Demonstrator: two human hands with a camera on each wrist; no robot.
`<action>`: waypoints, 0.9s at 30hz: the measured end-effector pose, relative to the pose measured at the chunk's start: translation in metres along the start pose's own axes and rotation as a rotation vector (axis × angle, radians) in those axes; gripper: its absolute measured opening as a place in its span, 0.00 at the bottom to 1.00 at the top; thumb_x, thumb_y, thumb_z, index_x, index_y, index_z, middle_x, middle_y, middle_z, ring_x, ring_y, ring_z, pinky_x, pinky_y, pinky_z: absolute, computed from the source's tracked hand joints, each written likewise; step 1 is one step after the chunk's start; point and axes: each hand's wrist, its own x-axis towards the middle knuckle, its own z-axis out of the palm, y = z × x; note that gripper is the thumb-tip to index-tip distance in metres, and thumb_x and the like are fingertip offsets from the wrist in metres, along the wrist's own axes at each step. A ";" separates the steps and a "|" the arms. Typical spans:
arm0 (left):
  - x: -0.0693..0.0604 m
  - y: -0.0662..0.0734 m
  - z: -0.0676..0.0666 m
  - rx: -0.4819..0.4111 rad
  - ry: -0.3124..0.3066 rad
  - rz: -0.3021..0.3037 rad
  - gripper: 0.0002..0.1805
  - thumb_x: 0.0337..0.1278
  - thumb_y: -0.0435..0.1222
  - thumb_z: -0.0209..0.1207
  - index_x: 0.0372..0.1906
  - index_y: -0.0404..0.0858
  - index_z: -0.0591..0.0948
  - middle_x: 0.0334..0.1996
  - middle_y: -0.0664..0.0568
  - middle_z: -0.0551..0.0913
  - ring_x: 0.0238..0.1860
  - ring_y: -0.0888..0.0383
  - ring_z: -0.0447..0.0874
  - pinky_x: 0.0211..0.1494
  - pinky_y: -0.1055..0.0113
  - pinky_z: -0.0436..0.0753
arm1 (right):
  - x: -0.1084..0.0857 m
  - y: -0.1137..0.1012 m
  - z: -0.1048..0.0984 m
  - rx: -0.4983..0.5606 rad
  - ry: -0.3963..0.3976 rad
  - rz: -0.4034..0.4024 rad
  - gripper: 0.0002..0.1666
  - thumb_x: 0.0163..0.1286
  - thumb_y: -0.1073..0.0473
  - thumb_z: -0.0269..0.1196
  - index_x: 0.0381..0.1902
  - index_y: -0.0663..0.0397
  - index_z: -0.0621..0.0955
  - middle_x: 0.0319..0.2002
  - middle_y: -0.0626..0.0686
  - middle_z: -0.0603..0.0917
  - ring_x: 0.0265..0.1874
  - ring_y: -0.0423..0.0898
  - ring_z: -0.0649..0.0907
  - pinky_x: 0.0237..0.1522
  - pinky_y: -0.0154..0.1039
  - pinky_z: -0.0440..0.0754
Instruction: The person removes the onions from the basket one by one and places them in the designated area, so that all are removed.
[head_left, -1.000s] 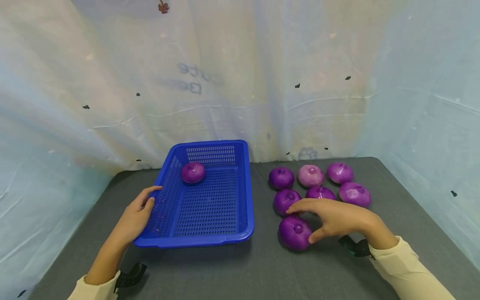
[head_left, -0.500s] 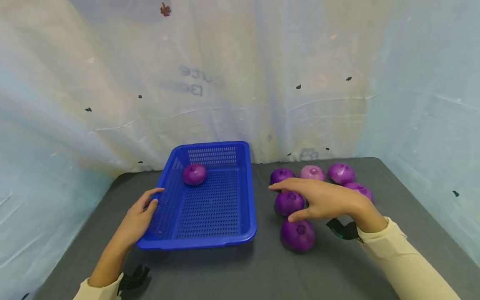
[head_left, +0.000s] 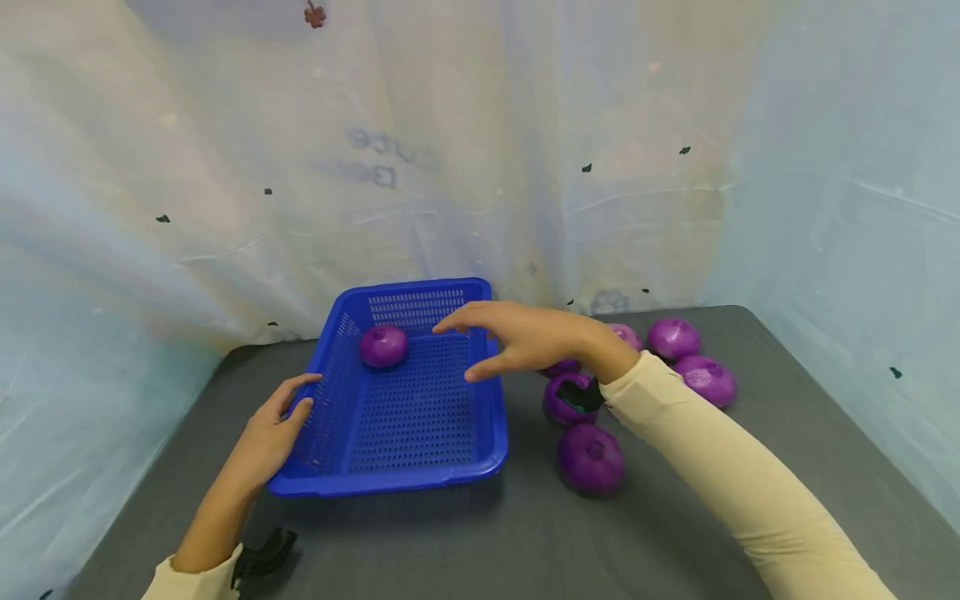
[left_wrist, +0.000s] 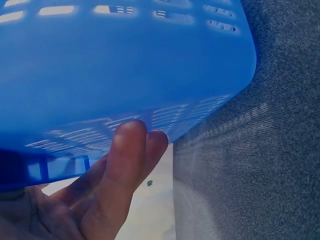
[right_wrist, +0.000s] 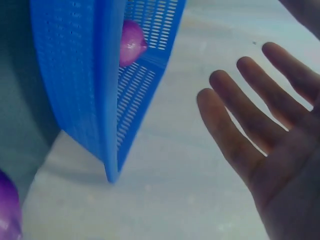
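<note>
A blue plastic basket (head_left: 420, 482) sits left of centre in the head view, with one purple onion (head_left: 384, 345) in its far left part. My left hand (head_left: 264, 437) grips the basket's left rim; in the left wrist view, its fingers (left_wrist: 131, 150) lie against the basket's outer side. My right hand (head_left: 525, 335) hovers over the basket's right rim, fingers spread and nothing held. In the right wrist view, the right palm faces the camera, apart from the basket. Purple onions, such as the nearest one (head_left: 591, 458), lie right of the basket, some partly hidden by my right arm.
A paler pink onion (head_left: 625, 335) and two purple ones, including the rightmost (head_left: 707, 381), lie at the back right. The dark grey table (head_left: 525, 542) meets a pale sheet (head_left: 480, 167) hanging behind and at both sides. Each wrist wears a black strap.
My right hand has lifted away from above the onions and moved left to the basket's right rim, holding nothing throughout. The left hand stays at the basket's rim.
</note>
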 end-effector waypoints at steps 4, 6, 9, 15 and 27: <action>0.000 -0.001 -0.002 0.004 -0.008 0.010 0.28 0.80 0.48 0.39 0.77 0.46 0.58 0.70 0.27 0.64 0.55 0.33 0.78 0.40 0.52 0.83 | 0.035 0.002 -0.002 0.008 -0.023 0.030 0.39 0.68 0.44 0.66 0.74 0.41 0.67 0.71 0.47 0.70 0.68 0.46 0.73 0.62 0.43 0.77; 0.000 -0.002 -0.003 0.007 -0.008 0.011 0.28 0.80 0.49 0.39 0.77 0.46 0.58 0.70 0.27 0.64 0.55 0.32 0.78 0.40 0.51 0.83 | 0.052 0.003 -0.001 0.003 -0.037 0.047 0.39 0.68 0.43 0.66 0.74 0.39 0.67 0.72 0.46 0.69 0.69 0.46 0.72 0.63 0.42 0.76; 0.000 -0.002 -0.005 0.015 -0.002 0.009 0.28 0.80 0.49 0.38 0.77 0.46 0.58 0.69 0.27 0.65 0.55 0.33 0.78 0.40 0.51 0.83 | 0.077 0.004 0.005 0.001 -0.060 0.048 0.39 0.69 0.43 0.65 0.74 0.41 0.66 0.73 0.46 0.68 0.70 0.48 0.72 0.66 0.43 0.73; 0.000 -0.001 -0.006 0.014 -0.001 -0.004 0.28 0.80 0.49 0.38 0.77 0.47 0.58 0.70 0.28 0.65 0.56 0.33 0.77 0.41 0.53 0.83 | 0.117 0.013 0.020 0.062 -0.065 0.084 0.40 0.69 0.46 0.66 0.75 0.45 0.65 0.75 0.49 0.65 0.72 0.48 0.69 0.72 0.44 0.67; -0.003 -0.002 -0.008 0.015 -0.005 -0.001 0.28 0.80 0.49 0.39 0.77 0.46 0.58 0.70 0.27 0.64 0.52 0.35 0.79 0.39 0.53 0.83 | 0.148 0.023 0.054 0.290 0.061 0.227 0.48 0.66 0.46 0.68 0.78 0.48 0.60 0.77 0.52 0.62 0.77 0.51 0.60 0.76 0.48 0.60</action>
